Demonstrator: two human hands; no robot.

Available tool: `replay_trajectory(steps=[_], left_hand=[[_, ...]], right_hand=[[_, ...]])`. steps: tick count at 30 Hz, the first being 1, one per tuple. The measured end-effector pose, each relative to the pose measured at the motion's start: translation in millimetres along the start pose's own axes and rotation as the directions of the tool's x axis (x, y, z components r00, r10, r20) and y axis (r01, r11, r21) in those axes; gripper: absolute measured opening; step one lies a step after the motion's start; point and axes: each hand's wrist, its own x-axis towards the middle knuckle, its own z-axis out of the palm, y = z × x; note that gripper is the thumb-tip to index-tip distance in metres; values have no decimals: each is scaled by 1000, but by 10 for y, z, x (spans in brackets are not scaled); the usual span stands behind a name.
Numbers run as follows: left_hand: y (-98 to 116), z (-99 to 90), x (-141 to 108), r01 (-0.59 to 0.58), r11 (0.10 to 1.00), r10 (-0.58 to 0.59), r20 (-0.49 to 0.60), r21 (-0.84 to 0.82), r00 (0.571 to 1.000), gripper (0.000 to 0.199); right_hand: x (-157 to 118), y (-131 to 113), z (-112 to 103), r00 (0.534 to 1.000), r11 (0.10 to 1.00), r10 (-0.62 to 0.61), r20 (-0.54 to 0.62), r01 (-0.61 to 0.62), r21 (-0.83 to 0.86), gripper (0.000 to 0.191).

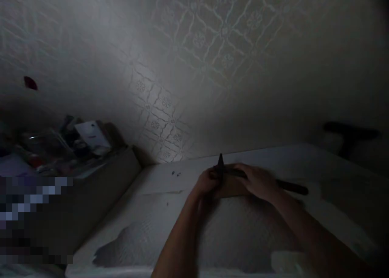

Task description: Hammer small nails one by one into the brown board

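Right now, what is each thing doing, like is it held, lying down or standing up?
Left hand: closed around the dark tool near its upright point.
Right hand: resting over the tool's long part, gripping it.
Dark tool: held by both hands, one end lying out on the white surface, pointed tip sticking up.
Small dark bits: lying loose.
Clutter on the left: piled up, too dim to tell apart.

both hands [209,183] [258,181] in a closed grip around a dark long tool [288,186] over a white table [158,176]
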Motion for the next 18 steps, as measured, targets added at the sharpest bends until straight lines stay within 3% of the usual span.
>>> replay_trajectory(steps=[18], left_hand=[[-27,-3,-1,-29,994,31,-16,108,999,32]], right_hand=[[-1,-15,-10,1000,1000,3,-13,-3,-15,27]])
